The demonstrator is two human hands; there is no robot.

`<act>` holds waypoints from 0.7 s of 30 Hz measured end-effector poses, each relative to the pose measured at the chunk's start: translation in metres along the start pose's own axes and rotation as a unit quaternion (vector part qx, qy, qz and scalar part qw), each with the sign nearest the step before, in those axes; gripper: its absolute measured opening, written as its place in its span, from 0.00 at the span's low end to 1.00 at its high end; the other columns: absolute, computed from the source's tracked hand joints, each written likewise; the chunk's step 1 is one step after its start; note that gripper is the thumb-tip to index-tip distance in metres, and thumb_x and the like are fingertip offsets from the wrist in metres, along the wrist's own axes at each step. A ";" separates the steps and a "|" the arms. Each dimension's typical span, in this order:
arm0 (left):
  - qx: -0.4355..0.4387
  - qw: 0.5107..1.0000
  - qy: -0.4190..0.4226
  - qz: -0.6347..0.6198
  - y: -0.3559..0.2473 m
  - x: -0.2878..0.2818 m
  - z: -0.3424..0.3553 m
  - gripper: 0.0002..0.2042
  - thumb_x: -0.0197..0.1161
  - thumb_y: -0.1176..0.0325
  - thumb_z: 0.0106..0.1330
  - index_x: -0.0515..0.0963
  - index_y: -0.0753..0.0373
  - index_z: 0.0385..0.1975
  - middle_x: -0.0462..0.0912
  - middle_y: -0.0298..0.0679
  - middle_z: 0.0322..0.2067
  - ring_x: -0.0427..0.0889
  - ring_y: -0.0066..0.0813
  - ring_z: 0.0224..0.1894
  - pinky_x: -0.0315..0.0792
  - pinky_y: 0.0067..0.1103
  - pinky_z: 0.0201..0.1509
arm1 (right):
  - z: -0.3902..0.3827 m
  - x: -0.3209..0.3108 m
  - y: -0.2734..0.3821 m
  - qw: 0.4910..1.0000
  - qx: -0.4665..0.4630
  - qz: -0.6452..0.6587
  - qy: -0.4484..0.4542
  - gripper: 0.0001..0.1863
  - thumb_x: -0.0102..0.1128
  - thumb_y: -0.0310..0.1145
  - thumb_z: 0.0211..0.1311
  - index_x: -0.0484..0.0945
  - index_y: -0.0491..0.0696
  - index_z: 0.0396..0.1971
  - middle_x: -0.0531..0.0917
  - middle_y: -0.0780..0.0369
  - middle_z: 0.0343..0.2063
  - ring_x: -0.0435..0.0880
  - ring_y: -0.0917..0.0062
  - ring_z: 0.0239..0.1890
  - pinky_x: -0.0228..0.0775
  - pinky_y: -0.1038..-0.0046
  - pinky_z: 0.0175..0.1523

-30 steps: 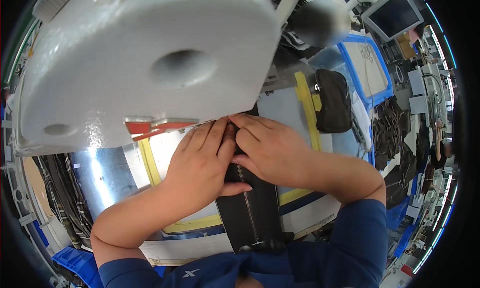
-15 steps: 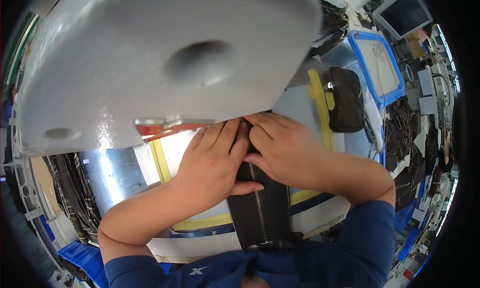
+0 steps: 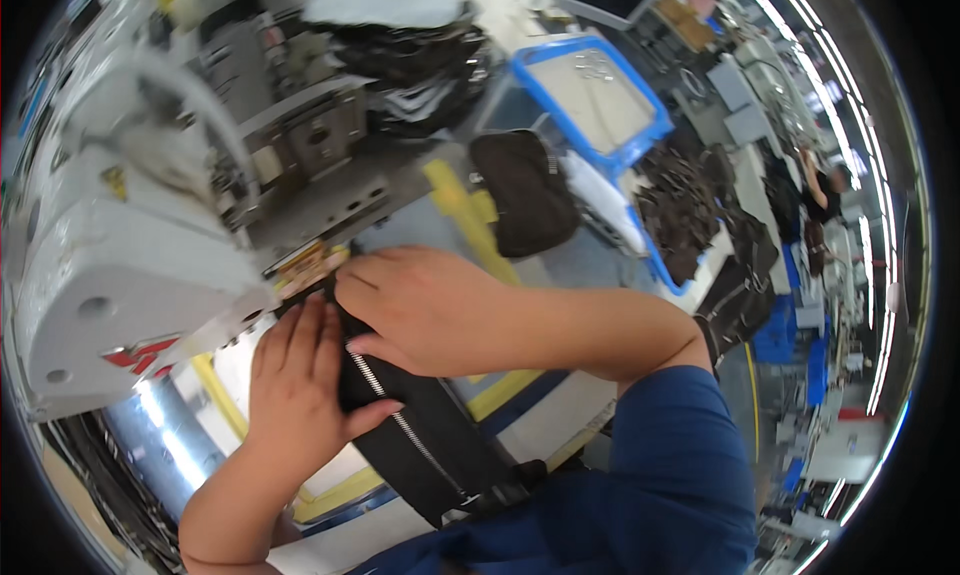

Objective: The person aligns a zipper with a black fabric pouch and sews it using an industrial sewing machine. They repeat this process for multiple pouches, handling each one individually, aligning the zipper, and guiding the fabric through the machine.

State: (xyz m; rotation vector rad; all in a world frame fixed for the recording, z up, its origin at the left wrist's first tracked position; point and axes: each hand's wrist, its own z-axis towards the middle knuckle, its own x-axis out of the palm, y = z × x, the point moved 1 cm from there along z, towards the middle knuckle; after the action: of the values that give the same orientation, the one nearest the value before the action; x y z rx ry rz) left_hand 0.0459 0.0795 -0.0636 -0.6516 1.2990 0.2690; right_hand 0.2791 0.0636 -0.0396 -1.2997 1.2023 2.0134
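Note:
A black fabric piece with a metal zipper runs from the sewing machine's needle area down toward my body. On its left side lies my left hand, fingers stretched forward and flat, thumb spread across toward the zipper. My right hand is on the piece's far part, its fingers bent and pressed onto the fabric and its thumb beside the zipper teeth. The fingertips of both hands are close to the white sewing machine head. The fabric's far end is partly covered by my hands and the machine.
A dark pouch lies right of yellow tape on the work surface. Behind it are a blue-rimmed tray and a stack of dark pieces. More dark pieces are heaped at the right. Dark fabric hangs at the lower left.
The view has swung right and back, so the machine head sits farther left and its metal parts show. Both hands remain on the zippered fabric in much the same pose.

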 end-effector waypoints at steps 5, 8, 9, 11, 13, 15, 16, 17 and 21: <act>-0.014 0.999 0.006 0.029 -0.002 0.002 -0.005 0.58 0.82 0.38 0.45 0.70 0.77 0.71 0.72 0.61 0.72 0.71 0.61 0.72 0.64 0.47 0.77 | -0.033 -0.082 -0.040 0.983 0.123 -0.073 -0.112 0.14 0.72 0.40 0.66 0.86 0.45 0.42 0.88 0.55 0.41 0.88 0.56 0.46 0.81 0.58 0.53; -0.021 0.999 0.005 0.027 -0.003 0.005 -0.006 0.58 0.82 0.40 0.45 0.69 0.77 0.71 0.71 0.60 0.72 0.70 0.60 0.73 0.62 0.46 0.78 | -0.086 -0.140 -0.094 0.932 0.315 -0.128 -0.126 0.13 0.72 0.38 0.68 0.88 0.43 0.40 0.91 0.53 0.39 0.91 0.58 0.42 0.82 0.62 0.50; -0.021 0.999 0.004 0.026 -0.002 0.005 -0.007 0.57 0.83 0.41 0.45 0.69 0.77 0.71 0.71 0.60 0.72 0.70 0.60 0.73 0.62 0.46 0.78 | -0.110 -0.151 -0.119 0.902 0.383 -0.149 -0.132 0.13 0.71 0.38 0.68 0.89 0.43 0.41 0.91 0.51 0.36 0.92 0.58 0.40 0.82 0.60 0.49; -0.008 1.000 -0.003 0.020 -0.004 0.004 -0.004 0.56 0.82 0.40 0.46 0.70 0.77 0.70 0.71 0.60 0.72 0.70 0.60 0.72 0.63 0.46 0.78 | -0.171 -0.169 -0.165 0.852 0.466 -0.207 -0.123 0.14 0.70 0.41 0.65 0.90 0.44 0.35 0.90 0.49 0.32 0.91 0.53 0.39 0.82 0.56 0.50; -0.002 1.000 -0.011 0.025 -0.004 0.001 -0.005 0.54 0.80 0.38 0.50 0.71 0.76 0.69 0.72 0.59 0.72 0.71 0.59 0.71 0.64 0.46 0.77 | -0.210 -0.164 -0.192 0.815 0.535 -0.205 -0.080 0.14 0.76 0.41 0.60 0.90 0.44 0.36 0.91 0.49 0.33 0.91 0.54 0.40 0.83 0.58 0.52; -0.003 1.000 -0.015 0.027 -0.002 0.003 -0.005 0.54 0.80 0.38 0.50 0.71 0.76 0.69 0.72 0.59 0.71 0.71 0.59 0.71 0.64 0.46 0.77 | -0.230 -0.147 -0.205 0.804 0.545 -0.209 -0.109 0.14 0.78 0.40 0.57 0.91 0.44 0.35 0.91 0.50 0.35 0.91 0.55 0.41 0.83 0.58 0.53; -0.001 1.000 -0.016 0.026 -0.002 0.004 -0.005 0.54 0.80 0.38 0.51 0.71 0.76 0.69 0.72 0.59 0.71 0.71 0.59 0.71 0.64 0.46 0.77 | -0.241 -0.138 -0.211 0.797 0.552 -0.211 -0.123 0.14 0.80 0.39 0.55 0.91 0.44 0.35 0.91 0.50 0.36 0.91 0.55 0.42 0.83 0.58 0.54; 0.002 1.000 -0.018 0.023 -0.003 0.005 -0.004 0.54 0.80 0.38 0.51 0.71 0.76 0.69 0.72 0.59 0.71 0.71 0.59 0.71 0.64 0.46 0.77 | -0.253 -0.134 -0.223 0.798 0.541 -0.232 -0.133 0.14 0.82 0.38 0.53 0.91 0.45 0.35 0.92 0.51 0.38 0.92 0.56 0.45 0.83 0.59 0.57; 0.006 1.000 -0.022 0.019 -0.002 0.005 -0.004 0.53 0.80 0.38 0.51 0.72 0.77 0.68 0.73 0.59 0.70 0.71 0.59 0.71 0.64 0.46 0.76 | -0.244 -0.138 -0.222 0.788 0.549 -0.258 -0.108 0.10 0.74 0.34 0.57 0.92 0.46 0.36 0.91 0.47 0.39 0.91 0.52 0.47 0.83 0.55 0.58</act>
State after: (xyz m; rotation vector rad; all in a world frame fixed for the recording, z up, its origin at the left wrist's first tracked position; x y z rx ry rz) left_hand 0.0446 0.0745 -0.0680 -0.6076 1.2704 0.3048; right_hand 0.6266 -0.0201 -0.0534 -0.6309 1.3460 0.7390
